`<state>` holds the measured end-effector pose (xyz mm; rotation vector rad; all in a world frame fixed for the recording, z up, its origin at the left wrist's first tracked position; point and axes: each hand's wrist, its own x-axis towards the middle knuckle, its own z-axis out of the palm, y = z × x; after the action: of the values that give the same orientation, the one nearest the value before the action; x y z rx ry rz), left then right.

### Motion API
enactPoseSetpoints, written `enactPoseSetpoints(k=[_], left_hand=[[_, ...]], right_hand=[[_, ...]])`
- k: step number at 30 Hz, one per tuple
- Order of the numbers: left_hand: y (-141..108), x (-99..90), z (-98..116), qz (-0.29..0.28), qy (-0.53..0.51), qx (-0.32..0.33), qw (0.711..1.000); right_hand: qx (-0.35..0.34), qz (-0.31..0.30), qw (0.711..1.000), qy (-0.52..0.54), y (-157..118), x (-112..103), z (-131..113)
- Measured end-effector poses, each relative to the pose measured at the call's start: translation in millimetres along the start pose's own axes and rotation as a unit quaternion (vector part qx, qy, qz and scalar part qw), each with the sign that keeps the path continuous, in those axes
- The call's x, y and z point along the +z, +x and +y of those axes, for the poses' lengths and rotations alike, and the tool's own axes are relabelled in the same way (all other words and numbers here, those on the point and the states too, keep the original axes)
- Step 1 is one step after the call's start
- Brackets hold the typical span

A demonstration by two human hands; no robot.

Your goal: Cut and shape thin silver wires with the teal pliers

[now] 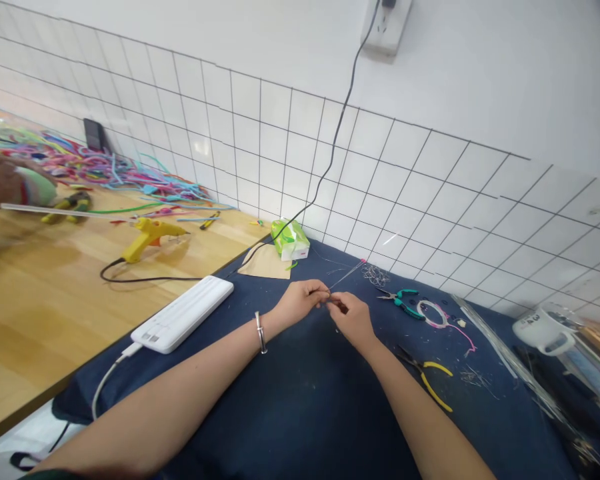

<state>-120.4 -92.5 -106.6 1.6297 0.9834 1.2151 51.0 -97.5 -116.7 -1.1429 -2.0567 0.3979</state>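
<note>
Together, the left hand [305, 301] and the right hand [354, 321] hold a thin wire [347, 275] over the dark blue cloth [300, 407].
Both sets of fingertips seem pinched on its near end, though the exact grip is too small to make out; it slants away to a pink tip [363, 261] beside tangled wire [375, 275], near green-handled pliers [398, 297].

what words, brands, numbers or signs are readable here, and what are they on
"3", apparently, on the white mug; the character beside it is unclear.
White power bank: grey markings, too small to read.
Green tissue pack: small red mark, unreadable.
</note>
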Motion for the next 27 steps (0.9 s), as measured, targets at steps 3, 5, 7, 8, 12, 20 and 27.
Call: enactPoseSetpoints(k=[3,5,7,8,12,20,27], left_hand=[[-2,0.6,2,-0.005,0.104,0.034,0.994],[-2,1.0,3,-0.017,0.174,0.067,0.982],[-2,1.5,2,-0.032,0.204,0.084,0.975],[-2,1.8,2,-0.039,0.208,0.085,0.974],[-3,4.3,-4,-0.05,0.198,0.065,0.977],[-5,14.9,-12,-0.054,0.158,0.01,0.986],[-5,22.0,-13,-0.061,0.162,-0.009,0.985]], right_hand=[[0.042,0.018,0.997,0.063,4,-5,3],[0.061,0.02,0.993,0.103,5,-5,5],[0.076,0.021,0.988,0.135,5,-4,6],[0.083,0.022,0.985,0.148,5,-3,6],[0.104,0.023,0.978,0.178,3,-1,5],[0.12,0.007,0.977,0.174,2,-2,13],[0.115,-0.048,0.987,0.097,-1,-21,32]])
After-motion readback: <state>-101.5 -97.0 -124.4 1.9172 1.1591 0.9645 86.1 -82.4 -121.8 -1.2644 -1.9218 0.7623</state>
